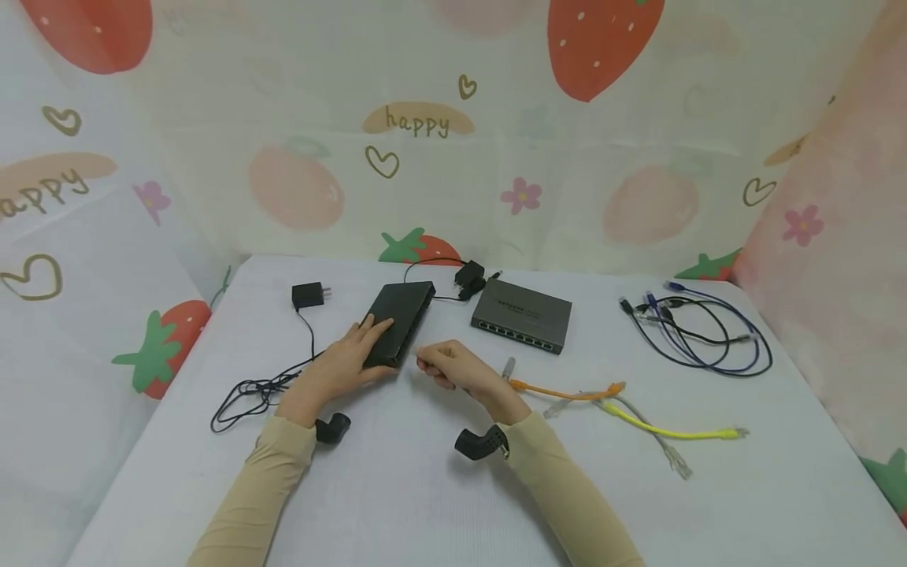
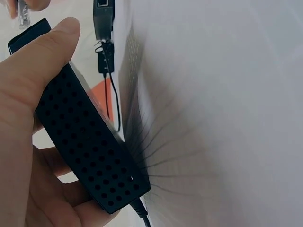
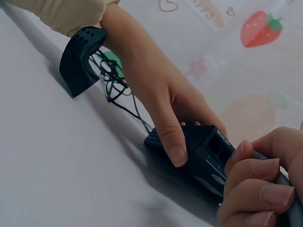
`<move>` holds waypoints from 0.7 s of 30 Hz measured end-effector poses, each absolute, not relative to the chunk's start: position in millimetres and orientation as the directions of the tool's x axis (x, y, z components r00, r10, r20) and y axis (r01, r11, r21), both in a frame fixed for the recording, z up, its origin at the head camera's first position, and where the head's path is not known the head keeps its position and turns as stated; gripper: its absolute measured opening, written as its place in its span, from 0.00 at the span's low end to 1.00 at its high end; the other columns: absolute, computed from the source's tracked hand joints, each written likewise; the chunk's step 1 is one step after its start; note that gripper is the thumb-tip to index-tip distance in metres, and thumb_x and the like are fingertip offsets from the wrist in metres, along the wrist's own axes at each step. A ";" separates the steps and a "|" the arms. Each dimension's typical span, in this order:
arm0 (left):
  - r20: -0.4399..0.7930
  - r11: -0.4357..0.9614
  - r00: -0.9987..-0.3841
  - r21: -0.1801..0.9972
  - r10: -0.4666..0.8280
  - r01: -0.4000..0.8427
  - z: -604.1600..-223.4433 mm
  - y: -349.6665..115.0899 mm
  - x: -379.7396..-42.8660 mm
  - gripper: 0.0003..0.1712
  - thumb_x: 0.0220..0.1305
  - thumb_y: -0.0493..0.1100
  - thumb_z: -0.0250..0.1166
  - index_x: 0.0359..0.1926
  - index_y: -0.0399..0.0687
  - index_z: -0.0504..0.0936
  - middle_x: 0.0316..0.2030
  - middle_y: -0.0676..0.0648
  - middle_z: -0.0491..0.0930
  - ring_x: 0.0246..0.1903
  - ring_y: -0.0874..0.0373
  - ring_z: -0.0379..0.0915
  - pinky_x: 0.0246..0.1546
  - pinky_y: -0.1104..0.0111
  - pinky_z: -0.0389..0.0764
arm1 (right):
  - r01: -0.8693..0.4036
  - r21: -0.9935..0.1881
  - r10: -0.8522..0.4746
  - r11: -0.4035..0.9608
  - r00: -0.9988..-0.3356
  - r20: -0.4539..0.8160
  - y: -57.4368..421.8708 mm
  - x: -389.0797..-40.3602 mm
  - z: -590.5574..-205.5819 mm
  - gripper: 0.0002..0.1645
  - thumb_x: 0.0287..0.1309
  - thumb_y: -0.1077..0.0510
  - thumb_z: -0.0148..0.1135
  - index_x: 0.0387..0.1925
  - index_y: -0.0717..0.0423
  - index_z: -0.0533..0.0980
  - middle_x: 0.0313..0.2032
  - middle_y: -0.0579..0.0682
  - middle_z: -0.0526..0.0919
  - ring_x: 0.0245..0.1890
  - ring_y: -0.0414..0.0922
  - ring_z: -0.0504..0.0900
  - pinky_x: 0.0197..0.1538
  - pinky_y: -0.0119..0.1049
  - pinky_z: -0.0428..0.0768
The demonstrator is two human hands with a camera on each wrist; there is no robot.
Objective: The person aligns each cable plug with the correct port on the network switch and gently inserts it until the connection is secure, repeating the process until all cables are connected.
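Observation:
My left hand [image 1: 338,367] grips a small black network switch [image 1: 405,302], its thumb along the near side and its fingers over the top. In the right wrist view, dark ports [image 3: 218,147] show on the end of the switch. My right hand [image 1: 464,372] pinches a grey network cable [image 3: 285,183] just off that end. The cable's clear plug [image 2: 22,15] sticks out past the fingertips in the left wrist view. Whether the plug touches a port I cannot tell. A thin black cord [image 2: 143,215] leaves the switch's other end.
A larger grey NETGEAR switch [image 1: 522,313] lies at the back. Black power adapters [image 1: 308,295] stand left and near the back middle. Orange [image 1: 567,392], yellow [image 1: 673,431] and grey cables lie right. Farther right is a coil of blue and black cables [image 1: 737,366].

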State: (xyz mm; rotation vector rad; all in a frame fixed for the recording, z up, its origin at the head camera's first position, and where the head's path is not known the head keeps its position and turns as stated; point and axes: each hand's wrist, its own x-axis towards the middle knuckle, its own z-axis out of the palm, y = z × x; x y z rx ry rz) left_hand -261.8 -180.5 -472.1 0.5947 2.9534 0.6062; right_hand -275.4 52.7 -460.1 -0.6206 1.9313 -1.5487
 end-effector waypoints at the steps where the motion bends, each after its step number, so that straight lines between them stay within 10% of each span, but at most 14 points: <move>1: 0.009 0.850 -0.923 0.387 0.384 0.358 -472.3 -180.7 -261.4 0.47 0.59 0.67 0.55 0.72 0.57 0.47 0.71 0.36 0.44 0.67 0.33 0.44 0.58 0.41 0.60 | 0.002 -0.976 -0.685 0.219 -0.712 -0.155 51.9 -275.4 -460.0 0.27 0.71 0.51 0.41 0.29 0.74 0.67 0.12 0.42 0.56 0.11 0.38 0.52 0.18 0.31 0.55; 21: 0.027 0.857 -0.925 0.366 0.379 0.362 -474.6 -181.7 -260.3 0.47 0.58 0.66 0.57 0.72 0.58 0.48 0.71 0.36 0.45 0.66 0.33 0.46 0.57 0.40 0.62 | 0.016 -0.954 -0.730 0.298 -0.641 -0.239 36.6 -287.6 -462.3 0.27 0.69 0.50 0.44 0.30 0.74 0.70 0.10 0.41 0.55 0.10 0.37 0.53 0.18 0.30 0.54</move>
